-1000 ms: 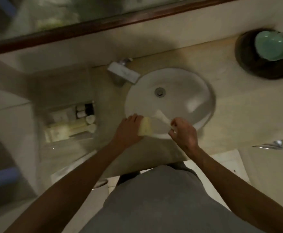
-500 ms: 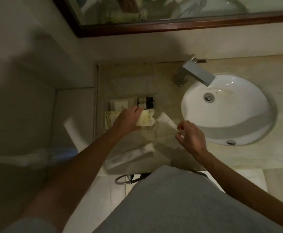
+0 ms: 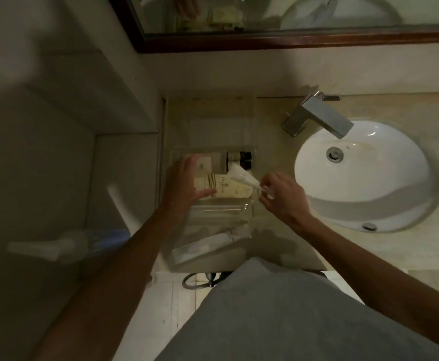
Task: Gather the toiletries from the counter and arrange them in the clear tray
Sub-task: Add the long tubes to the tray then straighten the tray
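Observation:
The clear tray (image 3: pixel 223 208) sits on the counter left of the sink. Inside it lie a pale yellow bottle (image 3: pixel 230 190), a white box (image 3: pixel 205 164) and two small dark-capped bottles (image 3: pixel 240 160). My left hand (image 3: pixel 184 182) hovers over the tray's left side with fingers spread, thumb touching the yellow bottle's end. My right hand (image 3: pixel 282 195) pinches the cap end of a small white tube (image 3: pixel 243 177), which points up-left over the tray's right edge.
A white sink (image 3: pixel 364 173) with a chrome faucet (image 3: pixel 317 115) lies to the right. A long white tube (image 3: pixel 208 244) rests on the counter near its front edge. A mirror with a dark wooden frame (image 3: pixel 291 40) hangs behind.
Both hands moved from the sink edge to the tray. My left hand has laid the yellow bottle in the tray and released it. My right hand brought the white tube over the tray.

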